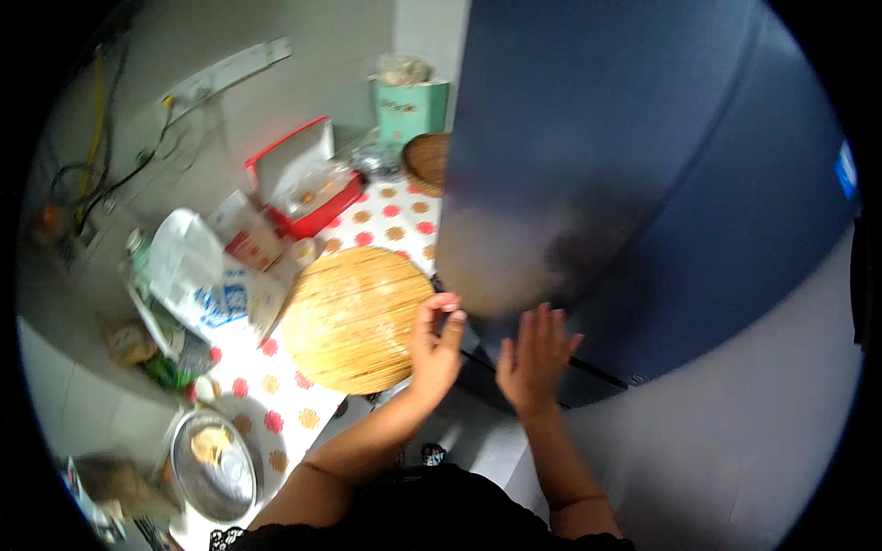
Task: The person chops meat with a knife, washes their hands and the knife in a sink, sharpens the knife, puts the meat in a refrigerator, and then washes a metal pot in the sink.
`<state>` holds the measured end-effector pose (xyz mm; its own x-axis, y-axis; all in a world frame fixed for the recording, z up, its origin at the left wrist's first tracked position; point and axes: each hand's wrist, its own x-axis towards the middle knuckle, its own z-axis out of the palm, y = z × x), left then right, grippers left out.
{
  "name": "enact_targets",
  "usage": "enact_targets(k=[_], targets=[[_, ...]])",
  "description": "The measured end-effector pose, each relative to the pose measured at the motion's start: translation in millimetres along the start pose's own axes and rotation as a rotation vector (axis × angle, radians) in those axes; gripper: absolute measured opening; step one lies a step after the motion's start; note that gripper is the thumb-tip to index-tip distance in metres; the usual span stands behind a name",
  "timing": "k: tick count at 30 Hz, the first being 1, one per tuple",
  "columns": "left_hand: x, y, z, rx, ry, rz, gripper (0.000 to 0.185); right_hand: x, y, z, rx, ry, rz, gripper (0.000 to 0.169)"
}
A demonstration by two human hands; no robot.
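Observation:
My left hand (pixel 435 355) is at the right edge of a round, flat mat of yellowish stalks (pixel 355 320). Its fingers are curled, with a gap between thumb and fingertips and nothing visible in it; whether it touches the mat's edge is unclear. My right hand (pixel 534 365) is stretched out, palm down, fingers spread, by the lower part of a tall, dark blue, glossy appliance (pixel 592 124) that looks like a refrigerator. I cannot tell whether the fingertips touch its surface. The mat lies on a table with a white cloth of red and brown dots (pixel 310 392).
Along the wall stand a white plastic bag (pixel 200 275), an open red box (pixel 320 217) and a mint-green box (pixel 413 113). A brown woven basket (pixel 424 162) sits beside the appliance. At lower left is a metal basin (pixel 227 492) with pale pieces inside. A power strip (pixel 224 76) hangs above.

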<state>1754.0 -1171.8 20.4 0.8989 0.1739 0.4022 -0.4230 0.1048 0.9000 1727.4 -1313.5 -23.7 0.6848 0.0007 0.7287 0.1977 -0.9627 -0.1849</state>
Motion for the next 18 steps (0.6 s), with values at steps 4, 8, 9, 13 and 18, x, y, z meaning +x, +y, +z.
enact_targets(k=[4, 8, 9, 13, 18], targets=[[0.7, -20.1, -6.0, 0.111, 0.054, 0.036, 0.02, 27.8, 28.8, 18.7, -0.147, -0.044, 0.123, 0.064], [-6.8, -10.3, -30.5, 0.252, 0.094, -0.111, 0.021, 52.7, 52.1, 43.4, -0.273, 0.047, 0.101, 0.062], [-7.2, -10.9, -36.6, 0.294, 0.112, -0.112, 0.02, 58.8, 56.6, 45.6, -0.314, 0.075, 0.085, 0.063], [-10.6, 5.5, -79.5, 0.309, 0.288, -0.099, 0.02, 76.2, 60.4, 54.1, -0.338, 0.166, 0.088, 0.066], [-47.4, 49.1, -150.4, 0.35, 0.483, -0.066, 0.019, 94.7, 17.0, 45.8, -0.24, 0.202, 0.108, 0.061]])
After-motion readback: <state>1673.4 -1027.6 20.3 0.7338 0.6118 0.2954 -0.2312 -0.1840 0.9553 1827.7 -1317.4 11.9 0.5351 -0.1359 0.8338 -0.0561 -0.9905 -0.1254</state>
